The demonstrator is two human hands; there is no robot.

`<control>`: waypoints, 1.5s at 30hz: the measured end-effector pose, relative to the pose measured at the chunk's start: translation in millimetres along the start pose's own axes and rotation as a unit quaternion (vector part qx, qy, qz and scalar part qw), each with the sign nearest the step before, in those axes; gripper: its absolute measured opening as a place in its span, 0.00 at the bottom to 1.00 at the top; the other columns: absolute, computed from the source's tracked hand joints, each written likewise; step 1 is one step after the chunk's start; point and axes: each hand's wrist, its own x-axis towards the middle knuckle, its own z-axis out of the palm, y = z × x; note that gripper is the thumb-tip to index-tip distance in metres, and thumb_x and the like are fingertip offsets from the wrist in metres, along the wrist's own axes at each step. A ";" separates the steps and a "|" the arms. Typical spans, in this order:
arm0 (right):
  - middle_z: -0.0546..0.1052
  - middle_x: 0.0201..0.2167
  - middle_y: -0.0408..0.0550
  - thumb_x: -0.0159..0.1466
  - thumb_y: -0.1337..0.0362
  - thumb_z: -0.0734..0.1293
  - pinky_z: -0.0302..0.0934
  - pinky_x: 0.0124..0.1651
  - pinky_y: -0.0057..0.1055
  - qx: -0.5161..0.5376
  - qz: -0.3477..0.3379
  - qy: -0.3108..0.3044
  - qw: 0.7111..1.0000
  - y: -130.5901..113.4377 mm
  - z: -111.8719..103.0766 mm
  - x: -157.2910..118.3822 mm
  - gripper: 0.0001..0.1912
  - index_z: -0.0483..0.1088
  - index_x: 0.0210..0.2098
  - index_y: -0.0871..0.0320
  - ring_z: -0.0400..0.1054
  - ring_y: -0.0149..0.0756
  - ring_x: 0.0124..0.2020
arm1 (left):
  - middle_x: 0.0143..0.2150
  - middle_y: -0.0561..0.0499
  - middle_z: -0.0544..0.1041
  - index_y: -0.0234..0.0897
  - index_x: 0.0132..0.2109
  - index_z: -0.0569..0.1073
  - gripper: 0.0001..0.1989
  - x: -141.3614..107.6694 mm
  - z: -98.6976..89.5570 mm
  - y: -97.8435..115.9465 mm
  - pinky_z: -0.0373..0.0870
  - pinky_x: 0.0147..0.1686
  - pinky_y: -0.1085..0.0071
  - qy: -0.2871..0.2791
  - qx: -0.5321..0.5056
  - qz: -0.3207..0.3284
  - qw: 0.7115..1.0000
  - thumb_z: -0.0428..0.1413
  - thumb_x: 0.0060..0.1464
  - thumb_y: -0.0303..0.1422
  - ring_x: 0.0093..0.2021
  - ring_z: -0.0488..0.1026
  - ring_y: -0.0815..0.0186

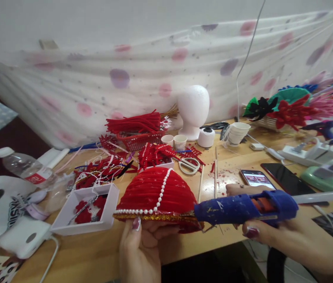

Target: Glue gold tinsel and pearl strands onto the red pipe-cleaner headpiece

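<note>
My left hand (143, 243) holds a red dome-shaped cap (143, 190) from below, thumb on its rim and fingers under it. A gold glitter band (162, 217) runs along the rim. White pearl beads (159, 198) follow part of the rim and climb the side in a line. In my right hand (268, 236) is a blue glue gun (228, 210), gripped with the thumb in front and a glue stick (322, 197) jutting from its back. The gun's nozzle points left at the gold band, at or very near it; exact contact cannot be made out.
A white box (57, 224) of red pieces stands left, near a plastic bottle (36, 173). Behind are scissors (190, 167), a red basket (137, 141) of red stems, paper cups (168, 140) and a foam head (194, 106). Phones (256, 179) and a power strip (299, 153) lie right.
</note>
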 end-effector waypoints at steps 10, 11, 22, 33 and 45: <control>0.77 0.23 0.45 0.58 0.37 0.71 0.68 0.26 0.32 0.039 -0.015 -0.042 0.998 -5.6 7.3 9.6 0.25 0.77 0.33 0.53 0.72 0.39 0.25 | 0.33 0.45 0.86 0.38 0.35 0.82 0.16 2.2 -8.4 1.3 0.82 0.28 0.61 -0.026 0.006 -0.002 1.000 0.66 0.45 0.46 0.32 0.83 0.54; 0.76 0.22 0.44 0.58 0.38 0.71 0.66 0.25 0.30 0.038 -0.023 -0.038 0.998 -8.4 9.4 11.8 0.24 0.78 0.31 0.53 0.70 0.38 0.24 | 0.33 0.44 0.85 0.38 0.35 0.82 0.16 2.4 -9.3 1.7 0.82 0.28 0.62 -0.031 0.012 -0.002 0.999 0.66 0.46 0.47 0.31 0.83 0.54; 0.79 0.27 0.45 0.58 0.42 0.73 0.67 0.30 0.33 0.068 -0.008 -0.081 0.994 -2.9 1.9 7.2 0.21 0.80 0.34 0.53 0.71 0.40 0.28 | 0.31 0.41 0.85 0.36 0.30 0.81 0.15 0.9 -15.3 3.9 0.81 0.28 0.62 -0.057 0.037 -0.015 0.998 0.63 0.45 0.45 0.31 0.83 0.52; 0.80 0.28 0.45 0.60 0.45 0.73 0.69 0.31 0.31 0.082 0.000 -0.088 0.993 -0.6 -0.8 1.2 0.18 0.82 0.36 0.53 0.71 0.38 0.28 | 0.29 0.41 0.85 0.37 0.29 0.78 0.13 5.1 -17.6 15.7 0.79 0.25 0.65 -0.035 0.043 -0.013 0.998 0.64 0.41 0.43 0.30 0.82 0.53; 0.84 0.29 0.46 0.58 0.45 0.75 0.74 0.33 0.33 0.113 0.001 -0.093 0.989 -1.1 -3.2 -1.4 0.17 0.86 0.38 0.49 0.76 0.41 0.29 | 0.28 0.44 0.83 0.37 0.30 0.76 0.09 3.8 -17.5 26.0 0.77 0.22 0.65 0.013 0.058 -0.021 0.998 0.58 0.44 0.38 0.28 0.82 0.53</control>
